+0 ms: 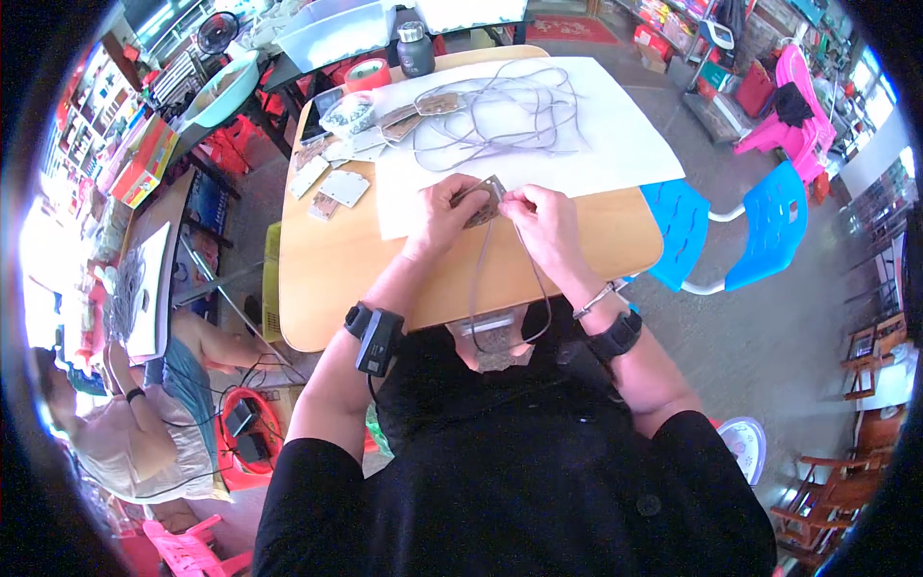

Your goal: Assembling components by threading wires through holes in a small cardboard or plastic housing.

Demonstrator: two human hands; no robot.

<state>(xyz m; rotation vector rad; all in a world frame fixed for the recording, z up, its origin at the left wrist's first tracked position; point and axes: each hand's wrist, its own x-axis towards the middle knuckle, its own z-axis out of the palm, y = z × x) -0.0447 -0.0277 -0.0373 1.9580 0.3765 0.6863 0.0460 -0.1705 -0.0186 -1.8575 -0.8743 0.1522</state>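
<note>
My left hand (445, 213) is closed on the left side of a small flat brown plate (487, 200), held up over the near part of the table. At the plate's right corner, my right hand (545, 226) pinches a thin grey cord (528, 255). The cord hangs in a loop below the plate and over the table's front edge. Beyond my hands, a loose tangle of grey cords (534, 115) lies on a white sheet (615, 130). Two brown plates, one of them octagonal (439, 103), lie by its left end.
On the wooden table (327, 279) are pale flat plates (344, 187), a clear tub of small parts (348, 115), a tape roll (367, 74) and a dark flask (415, 53). Blue chairs (766, 226) stand at right. Another person (135, 423) sits at a table on the left.
</note>
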